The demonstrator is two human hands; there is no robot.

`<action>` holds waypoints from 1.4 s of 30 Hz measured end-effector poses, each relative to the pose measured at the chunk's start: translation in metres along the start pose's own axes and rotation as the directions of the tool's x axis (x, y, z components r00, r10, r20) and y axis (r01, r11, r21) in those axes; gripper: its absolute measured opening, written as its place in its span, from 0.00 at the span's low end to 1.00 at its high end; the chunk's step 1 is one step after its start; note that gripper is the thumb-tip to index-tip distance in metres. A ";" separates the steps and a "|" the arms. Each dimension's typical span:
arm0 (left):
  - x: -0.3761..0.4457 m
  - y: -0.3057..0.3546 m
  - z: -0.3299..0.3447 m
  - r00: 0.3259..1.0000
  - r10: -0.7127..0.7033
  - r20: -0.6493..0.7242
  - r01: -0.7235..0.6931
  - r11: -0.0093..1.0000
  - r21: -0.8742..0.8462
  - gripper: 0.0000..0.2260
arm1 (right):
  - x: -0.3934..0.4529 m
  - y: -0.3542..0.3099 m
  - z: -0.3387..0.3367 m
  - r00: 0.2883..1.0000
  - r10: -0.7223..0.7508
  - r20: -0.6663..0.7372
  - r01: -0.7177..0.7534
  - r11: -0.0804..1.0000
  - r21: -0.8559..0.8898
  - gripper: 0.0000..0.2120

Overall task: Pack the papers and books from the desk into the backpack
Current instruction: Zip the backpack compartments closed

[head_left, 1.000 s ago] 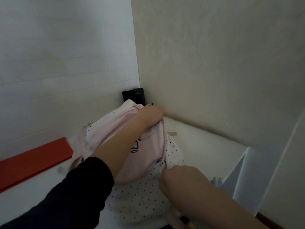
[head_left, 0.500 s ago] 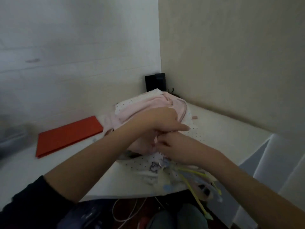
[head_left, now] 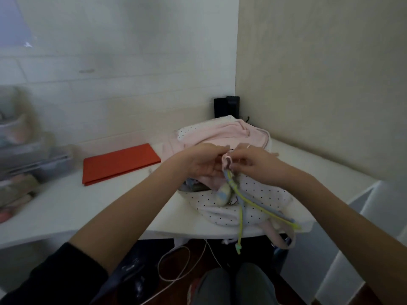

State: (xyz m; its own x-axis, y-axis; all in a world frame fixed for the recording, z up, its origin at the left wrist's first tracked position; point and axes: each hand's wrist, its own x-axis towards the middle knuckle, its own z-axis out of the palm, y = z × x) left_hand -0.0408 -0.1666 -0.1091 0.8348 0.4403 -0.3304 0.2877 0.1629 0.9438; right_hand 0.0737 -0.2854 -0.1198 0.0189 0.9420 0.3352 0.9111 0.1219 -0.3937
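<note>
We see left hand (head_left: 201, 164) and right hand (head_left: 253, 165) both pinching the small pink zipper pull (head_left: 226, 162) atop the pink, polka-dotted fabric backpack (head_left: 237, 194), lying on the white desk (head_left: 110, 205); flat red folder (head_left: 121, 162) lies left, apart.

The hands (head_left: 228, 162) meet over the backpack (head_left: 253, 194) and cover part of its front, so what the fingertips pinch cannot be made out. The shelves (head_left: 19, 150) at the left are blurred and cut by the edge. The backpack hides the lower part of a black box (head_left: 226, 106) behind it.
</note>
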 end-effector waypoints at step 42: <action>-0.076 -0.045 -0.003 0.405 0.908 -0.110 -0.218 0.212 0.953 0.16 | 0.014 -0.029 0.018 0.996 -0.075 -0.058 0.065 0.985 -0.160 0.37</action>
State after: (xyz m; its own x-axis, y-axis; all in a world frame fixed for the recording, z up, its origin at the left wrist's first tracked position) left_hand -0.1183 -0.2050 -0.1265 0.5473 0.4231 0.7221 0.3264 -0.9024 0.2814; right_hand 0.0405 -0.2699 -0.1190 -0.0256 0.9106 0.4124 0.9645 0.1309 -0.2292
